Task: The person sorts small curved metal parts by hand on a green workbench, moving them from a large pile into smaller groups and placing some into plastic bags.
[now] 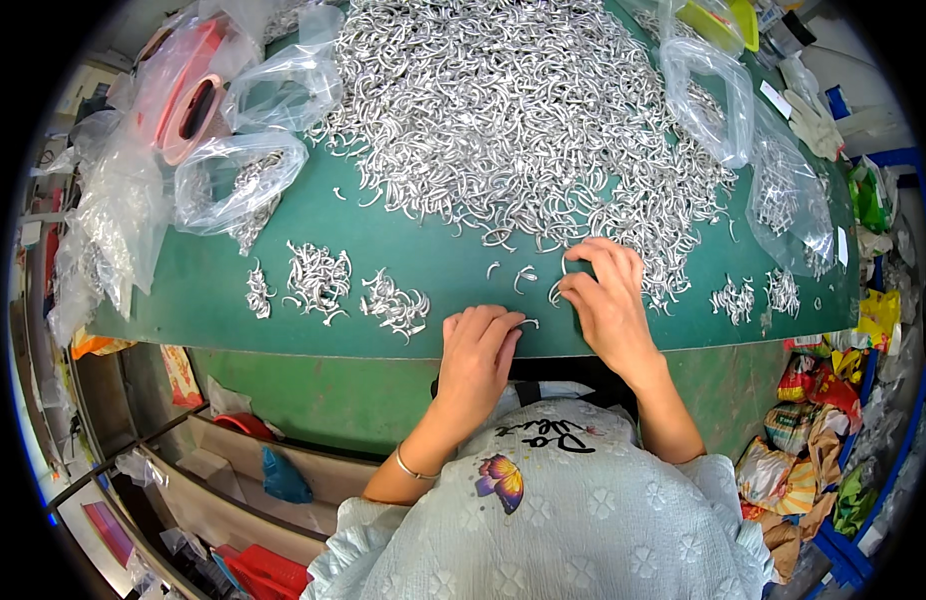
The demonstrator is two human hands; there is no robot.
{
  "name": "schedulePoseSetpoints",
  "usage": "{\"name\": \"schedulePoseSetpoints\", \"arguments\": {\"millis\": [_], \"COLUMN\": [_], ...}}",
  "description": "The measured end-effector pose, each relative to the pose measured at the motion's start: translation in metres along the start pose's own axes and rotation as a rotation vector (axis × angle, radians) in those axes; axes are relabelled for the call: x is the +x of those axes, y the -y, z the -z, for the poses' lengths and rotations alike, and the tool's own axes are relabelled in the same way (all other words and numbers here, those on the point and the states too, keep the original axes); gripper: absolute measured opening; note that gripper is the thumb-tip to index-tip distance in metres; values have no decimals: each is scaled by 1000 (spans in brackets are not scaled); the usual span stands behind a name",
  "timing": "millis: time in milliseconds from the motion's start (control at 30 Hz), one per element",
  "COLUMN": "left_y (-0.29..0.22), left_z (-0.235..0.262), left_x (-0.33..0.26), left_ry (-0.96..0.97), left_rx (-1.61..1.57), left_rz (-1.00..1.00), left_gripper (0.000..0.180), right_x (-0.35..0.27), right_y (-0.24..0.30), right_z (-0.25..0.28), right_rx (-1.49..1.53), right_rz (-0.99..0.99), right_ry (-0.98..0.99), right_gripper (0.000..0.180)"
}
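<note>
A large heap of small curved silvery metal pieces (513, 110) covers the far middle of the green tabletop. Close to the front edge, my left hand (473, 362) has its fingers pressed together, and one curved metal piece (529, 322) sticks out at its fingertips. My right hand (611, 305) is bent at the heap's near edge, thumb and forefinger closing round another curved piece (563, 266). Between the hands lie a few loose pieces (524, 277). Left of my left hand sit three small piles, the nearest a loose pile (395, 304).
Clear plastic bags (241, 180) with metal pieces stand at the left, beside a pink-red plastic holder (191, 110). More bags (788, 200) and two little piles (733, 300) are at the right. Colourful packets (783, 470) fill a blue-framed rack; open drawers (233, 480) are lower left.
</note>
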State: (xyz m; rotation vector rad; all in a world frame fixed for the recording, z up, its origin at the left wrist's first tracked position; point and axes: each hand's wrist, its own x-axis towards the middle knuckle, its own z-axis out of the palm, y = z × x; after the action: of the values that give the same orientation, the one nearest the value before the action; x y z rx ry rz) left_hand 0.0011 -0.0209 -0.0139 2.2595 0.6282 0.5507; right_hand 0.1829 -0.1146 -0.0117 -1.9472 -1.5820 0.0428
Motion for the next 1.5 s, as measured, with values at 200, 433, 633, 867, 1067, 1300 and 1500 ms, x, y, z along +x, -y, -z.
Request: {"name": "schedulePoseSetpoints", "arguments": {"millis": [200, 433, 633, 867, 1067, 1300, 1500], "left_y": [-3, -9, -4, -2, -6, -6, -2], "left_z": [-1, 0, -5, -3, 0, 5, 4], "left_x": [-4, -3, -1, -2, -4, -8, -10], "left_ry": [-50, -45, -10, -5, -23, -36, -41], "left_rx": [-24, 25, 38, 17, -26, -40, -10], "left_rz": [61, 59, 22, -7, 50, 90, 37], "left_gripper": [45, 43, 29, 29, 40, 45, 39], "right_x": [-4, -2, -4, -8, -8, -9, -5], "right_y": [26, 7, 15, 13, 16, 29, 24], "right_z": [-12, -1, -5, -4, -7, -11, -2], "right_rx": [122, 24, -23, 57, -30, 133, 211], "right_rz": [-7, -169, -99, -168, -94, -19, -60], "right_ry": [-9, -163, 9, -53, -22, 80, 105], "right_gripper": [17, 22, 26, 27, 19, 15, 17]}}
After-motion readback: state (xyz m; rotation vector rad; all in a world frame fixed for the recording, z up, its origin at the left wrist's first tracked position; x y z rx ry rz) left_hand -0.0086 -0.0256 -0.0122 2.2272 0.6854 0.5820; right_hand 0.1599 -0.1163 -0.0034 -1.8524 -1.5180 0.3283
